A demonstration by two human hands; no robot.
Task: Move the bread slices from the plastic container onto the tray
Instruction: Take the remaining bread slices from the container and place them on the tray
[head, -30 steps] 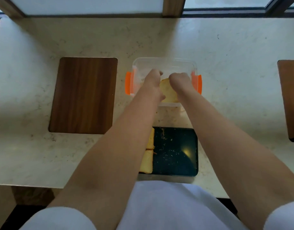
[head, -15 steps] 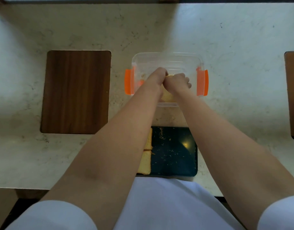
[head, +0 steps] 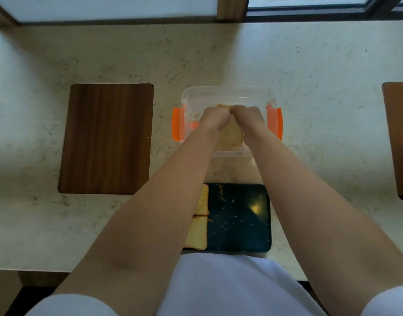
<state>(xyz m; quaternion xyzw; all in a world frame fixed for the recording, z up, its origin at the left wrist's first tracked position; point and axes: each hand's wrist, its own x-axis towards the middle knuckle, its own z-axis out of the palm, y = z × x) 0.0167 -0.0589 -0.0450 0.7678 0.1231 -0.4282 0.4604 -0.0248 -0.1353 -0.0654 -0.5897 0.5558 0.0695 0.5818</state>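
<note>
Pale marbled stone countertop [head: 321, 110] under a window, and both bare forearms stretch straight out from the body, converging over the clear plastic container [head: 228, 93]. Left hand [head: 213, 117] and right hand [head: 249, 117] sit knuckle to knuckle, fingers curled down over the far edge of a bread slice [head: 231, 135], each closed on it from its own side. The fingertips are hidden under the knuckles, so how firm the hold is can't be judged. That slice is pale golden and squarish, tilted up inside the tub against the near wall. Container walls are see-through with rounded corners, with bright orange clips [head: 178, 124] on both short sides. Nearer the body lies a dark glossy tray [head: 241, 220], rectangular and speckled with crumbs, with two toasted slices [head: 199, 221] end to end along its left edge, partly under the left forearm. Off to the left, a wood-grain rectangular board [head: 107, 137] lies flat.
</note>
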